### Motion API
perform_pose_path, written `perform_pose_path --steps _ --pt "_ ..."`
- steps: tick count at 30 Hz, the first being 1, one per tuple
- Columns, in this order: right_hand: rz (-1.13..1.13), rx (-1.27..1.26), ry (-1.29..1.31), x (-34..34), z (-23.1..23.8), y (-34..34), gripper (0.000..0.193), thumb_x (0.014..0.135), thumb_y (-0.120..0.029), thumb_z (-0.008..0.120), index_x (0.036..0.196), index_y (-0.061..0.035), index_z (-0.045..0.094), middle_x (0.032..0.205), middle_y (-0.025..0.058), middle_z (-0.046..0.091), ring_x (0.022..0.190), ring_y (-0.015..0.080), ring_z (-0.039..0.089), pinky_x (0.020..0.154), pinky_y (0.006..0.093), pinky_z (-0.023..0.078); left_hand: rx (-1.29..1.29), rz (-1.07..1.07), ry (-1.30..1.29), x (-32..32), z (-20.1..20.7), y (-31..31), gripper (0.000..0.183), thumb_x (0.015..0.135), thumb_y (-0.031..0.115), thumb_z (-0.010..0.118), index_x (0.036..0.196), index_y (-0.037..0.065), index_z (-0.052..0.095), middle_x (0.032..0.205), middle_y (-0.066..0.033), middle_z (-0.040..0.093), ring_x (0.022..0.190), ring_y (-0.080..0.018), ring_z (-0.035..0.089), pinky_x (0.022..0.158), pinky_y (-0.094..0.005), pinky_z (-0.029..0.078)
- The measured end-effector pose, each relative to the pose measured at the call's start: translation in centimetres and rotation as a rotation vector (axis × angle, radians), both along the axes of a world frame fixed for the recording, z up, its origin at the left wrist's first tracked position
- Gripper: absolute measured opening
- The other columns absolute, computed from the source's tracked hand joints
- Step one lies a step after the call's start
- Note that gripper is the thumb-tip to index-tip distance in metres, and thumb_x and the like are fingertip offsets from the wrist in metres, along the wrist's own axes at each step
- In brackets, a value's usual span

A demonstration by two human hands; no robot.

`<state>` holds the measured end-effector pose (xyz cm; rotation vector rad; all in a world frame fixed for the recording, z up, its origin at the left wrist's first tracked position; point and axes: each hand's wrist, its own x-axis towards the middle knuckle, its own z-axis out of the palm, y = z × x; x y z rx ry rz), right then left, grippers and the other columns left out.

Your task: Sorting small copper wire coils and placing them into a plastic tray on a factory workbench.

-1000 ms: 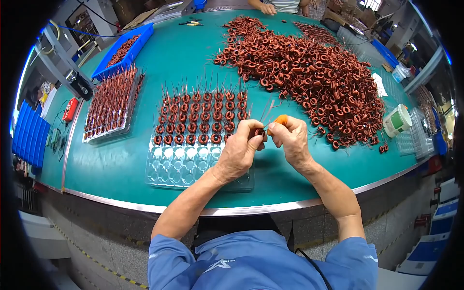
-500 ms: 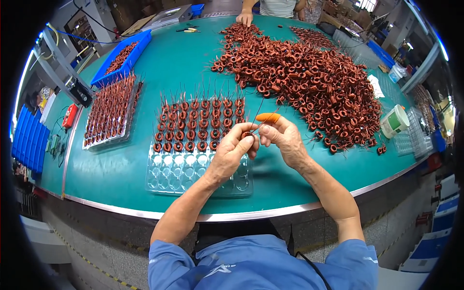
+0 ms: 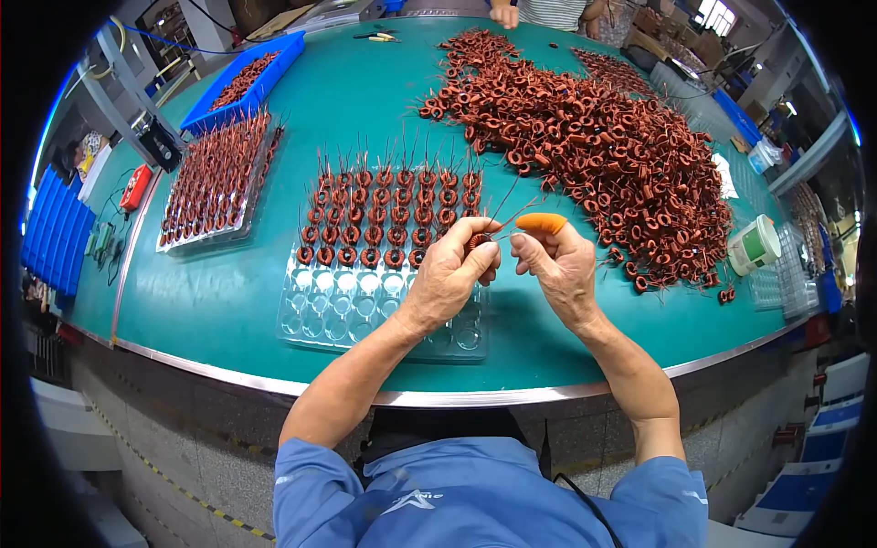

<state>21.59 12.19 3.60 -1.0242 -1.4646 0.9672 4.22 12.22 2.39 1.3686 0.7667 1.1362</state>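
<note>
My left hand (image 3: 445, 285) pinches a copper-wound ring coil (image 3: 476, 241) between thumb and fingers, partly hidden by them. Long thin wire leads stick up from it. Close beside it, my right hand (image 3: 568, 281), an orange finger cot (image 3: 542, 222) on its index finger, has thumb and fingers drawn together at one of the coil's wire leads (image 3: 508, 232). Under and left of my hands lies a clear plastic tray (image 3: 290, 340) with round pockets. Upright coils (image 3: 370, 258) fill its far rows, leads pointing up; the near pockets hold none.
A large heap of coils (image 3: 594, 137) spreads over the green table (image 3: 219, 315) to the right. At left stand another filled tray (image 3: 206, 196) and a blue bin (image 3: 274, 78) of coils. A white-green tub (image 3: 755, 245) is at right. Across the table is another person's hand (image 3: 503, 14).
My right hand has drawn slightly away from the left, widening the gap beside the coil. The view has shifted a little. Across the table, the other person's hand has lifted off the heap.
</note>
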Motion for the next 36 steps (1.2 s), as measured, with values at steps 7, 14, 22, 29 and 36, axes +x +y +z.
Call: perform_pose_path --steps 7,14,22,29,36 --pt "0.030 -0.087 -0.006 0.0 0.7 -0.3 0.025 0.088 -0.017 0.067 0.103 0.0011 0.061 0.076 0.0064 0.065 0.061 0.0095 0.060 0.054 0.0203 0.046 0.054 0.026 0.132 0.1 -0.1 -0.3 0.029 0.095 0.018 0.052 0.117 -0.002 0.050 0.073 -0.0039 0.057 0.066 -0.0106 0.054 0.062 -0.0269 0.047" --pt "0.009 0.294 -0.290 -0.1 0.5 -0.3 0.011 0.084 -0.006 0.067 0.092 0.0014 0.065 0.069 0.0075 0.065 0.057 0.0112 0.062 0.049 0.0227 0.049 0.219 0.033 0.300 0.2 -0.1 -0.6 0.023 0.095 0.016 0.048 0.111 -0.001 0.051 0.073 -0.0111 0.061 0.062 -0.0201 0.059 0.059 -0.0326 0.047" --pt "-0.200 0.273 -0.156 0.3 0.5 0.1 0.013 0.085 -0.010 0.069 0.095 -0.0012 0.066 0.069 0.0004 0.062 0.057 0.0031 0.050 0.048 0.0197 0.040 -0.003 -0.038 0.118 0.5 -0.9 -0.2 0.022 0.096 0.019 0.049 0.105 0.000 0.053 0.068 -0.0012 0.052 0.060 -0.0087 0.049 0.055 -0.0263 0.043" --pt "-0.010 -0.058 0.086 2.1 1.0 1.3 0.042 0.086 -0.025 0.070 0.114 0.0021 0.053 0.080 0.0021 0.060 0.058 0.0044 0.051 0.048 0.0169 0.037 -0.126 -0.126 -0.066 -0.1 -0.5 -0.2 0.020 0.097 0.018 0.047 0.107 0.000 0.052 0.075 -0.0020 0.052 0.065 -0.0098 0.051 0.059 -0.0253 0.045" --pt "0.164 -0.180 0.172 1.0 0.9 0.7 0.036 0.097 -0.034 0.052 0.096 0.0005 0.062 0.071 0.0045 0.061 0.053 0.0072 0.054 0.045 0.0184 0.038 -0.122 -0.200 -0.091 0.1 -0.3 -0.3 0.023 0.098 0.021 0.048 0.107 0.000 0.051 0.075 -0.0014 0.051 0.065 -0.0090 0.049 0.059 -0.0241 0.043"
